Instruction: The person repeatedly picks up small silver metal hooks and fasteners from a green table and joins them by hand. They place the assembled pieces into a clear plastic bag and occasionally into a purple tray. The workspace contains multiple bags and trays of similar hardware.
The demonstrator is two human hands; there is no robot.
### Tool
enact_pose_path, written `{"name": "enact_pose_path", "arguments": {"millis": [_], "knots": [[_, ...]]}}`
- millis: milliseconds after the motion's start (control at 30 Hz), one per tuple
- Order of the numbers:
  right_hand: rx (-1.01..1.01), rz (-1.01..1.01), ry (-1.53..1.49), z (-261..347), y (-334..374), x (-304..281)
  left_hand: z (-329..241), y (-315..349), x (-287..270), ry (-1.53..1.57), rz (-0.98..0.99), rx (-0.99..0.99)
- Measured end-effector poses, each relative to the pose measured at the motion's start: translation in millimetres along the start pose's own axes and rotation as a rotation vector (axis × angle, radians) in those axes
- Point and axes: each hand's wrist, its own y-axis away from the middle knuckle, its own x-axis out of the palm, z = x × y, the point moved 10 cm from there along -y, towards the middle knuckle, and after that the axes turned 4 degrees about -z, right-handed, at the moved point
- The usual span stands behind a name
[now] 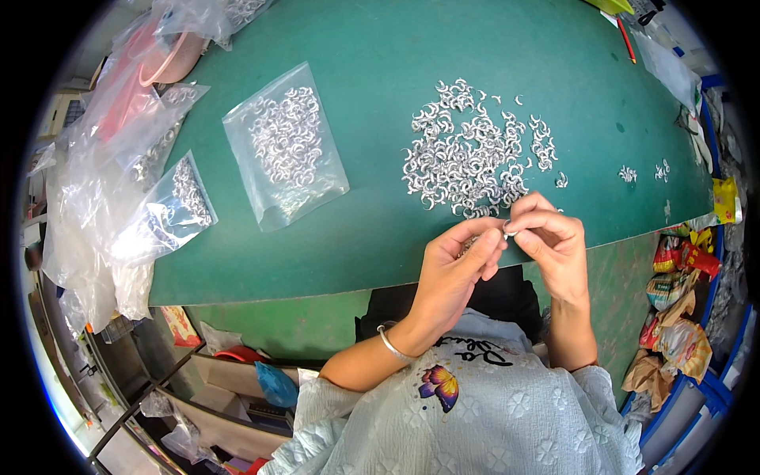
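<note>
Left hand: the left hand is held at the near edge of the green table, fingers curled; small metal pieces appear to be cupped in it, though the contents are largely hidden.
Right hand: the right hand is closed in a narrow pinch on a small silver piece, held against the left fingertips.
Held piece: it is located between the two hands, above the table edge and just beside the loose pile of curved silver pieces.
Risk, drop: the pinch is made over the table edge; a slip is judged likely to send the piece into the lap or to the floor, where recovery would be hard.
Risk, scatter: the pile lies close to both wrists; a sweep of a forearm could push pieces off the edge.
Risk, mixing: a few strays lie well apart to the right; sorted and unsorted pieces could be confused.
Risk, bags: a filled clear bag lies flat to the left, another clear bag near the table's left edge; whether they are sealed cannot be told, and spillage is possible if they are knocked.
</note>
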Motion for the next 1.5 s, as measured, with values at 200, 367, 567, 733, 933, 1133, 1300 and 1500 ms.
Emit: {"name": "enact_pose_path", "arguments": {"millis": [200, 367, 567, 733, 933, 1133, 1300, 1500], "knots": [[-0.046, -0.015, 0.034, 10, 3, 5, -3, 0, 0, -0.076, 0.034, 0.030], [-0.139, -0.081, 0.147, 26, 7, 6, -5, 4, 5, -0.081, 0.107, 0.055], [-0.316, -0.135, 0.383, 51, 15, 9, -9, 7, 8, -0.106, 0.139, 0.149], [-0.454, -0.122, 0.504, 66, 19, 17, -21, 11, 15, -0.179, 0.199, 0.276], [-0.619, -0.149, 0.621, 78, 28, 23, -20, 12, 16, -0.117, 0.174, 0.232], [-0.653, -0.142, 0.663, 81, 30, 26, -20, 13, 14, -0.148, 0.154, 0.228], [-0.622, -0.146, 0.635, 79, 29, 22, -18, 12, 12, -0.175, 0.111, 0.213], [-0.387, -0.273, 0.505, 49, 26, -17, -7, 8, -2, -0.207, 0.018, 0.102]]}}
